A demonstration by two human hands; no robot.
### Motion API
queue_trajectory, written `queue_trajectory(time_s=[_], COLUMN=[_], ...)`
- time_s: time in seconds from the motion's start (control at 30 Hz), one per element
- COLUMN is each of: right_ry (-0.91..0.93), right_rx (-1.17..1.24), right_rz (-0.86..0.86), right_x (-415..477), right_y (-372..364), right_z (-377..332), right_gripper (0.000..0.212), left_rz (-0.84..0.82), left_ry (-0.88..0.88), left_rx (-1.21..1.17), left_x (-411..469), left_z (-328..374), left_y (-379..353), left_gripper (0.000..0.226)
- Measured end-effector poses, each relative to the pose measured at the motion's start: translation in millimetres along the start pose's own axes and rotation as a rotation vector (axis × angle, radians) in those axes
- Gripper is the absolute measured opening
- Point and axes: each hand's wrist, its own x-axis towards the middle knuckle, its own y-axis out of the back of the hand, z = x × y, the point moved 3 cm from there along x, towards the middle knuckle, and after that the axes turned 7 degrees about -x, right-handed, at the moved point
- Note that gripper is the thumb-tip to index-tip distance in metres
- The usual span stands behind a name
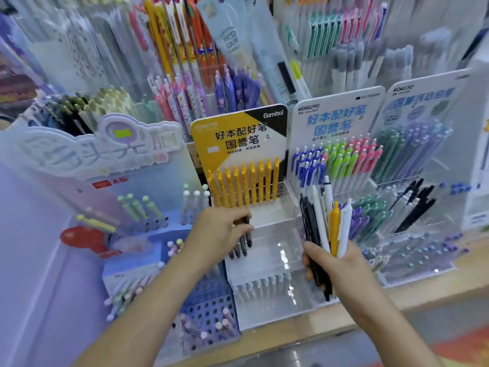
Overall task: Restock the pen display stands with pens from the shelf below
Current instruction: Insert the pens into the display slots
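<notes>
Fingers (239,217) of the left hand (217,231) are curled and clamped on a few black pens (243,246), while the right hand (334,263) is wrapped tight round a mixed bundle of pens (324,229), black, white and one yellow, fanning up toward twelve o'clock. Across the background hangs a wall of packaged pens (185,35), blurred. A wooden shelf (423,284) carries the stands. At nine o'clock is a lilac display stand (105,144) with a cloud-shaped header. At the centre is the Gambol display stand (267,260), a clear stepped rack under a yellow-and-black header card (238,140). At three o'clock from it is a white Kokuyo stand (336,120) packed with blue, green and pink pens. A blue perforated tray (209,313) sits at seven o'clock, a few pastel pens in its holes. On the Gambol stand, a row of yellow pens (246,184) fills the top step and a row of white pens (262,286) stands on the lowest. The black pens in the left hand are over the middle step, at its nine o'clock end. The bundle is just beside the stand's three o'clock wall.
</notes>
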Motion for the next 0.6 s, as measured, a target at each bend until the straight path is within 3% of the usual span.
queue_trajectory(time_s=[0.2,0.33,0.6], right_ry=[-0.027,-0.059,-0.093], right_rx=[0.106,0.211,0.282], right_rz=[-0.049,-0.062,-0.096], right_x=[0.7,3.2,8.2], right_y=[-11.5,-17.1,-24.1], right_z=[-1.0,-1.1,4.9], right_gripper=[0.022,0.013,0.011], left_rz=[-0.029,-0.084,0.01], left_ry=[-0.089,-0.102,-0.047], left_rx=[0.034,0.094,0.152], left_x=[-6.1,-4.6,2.5], left_z=[-9.8,-16.1,-11.1], left_y=[-8.3,-20.2,-24.3], left_gripper=[0.014,0.033,0.016])
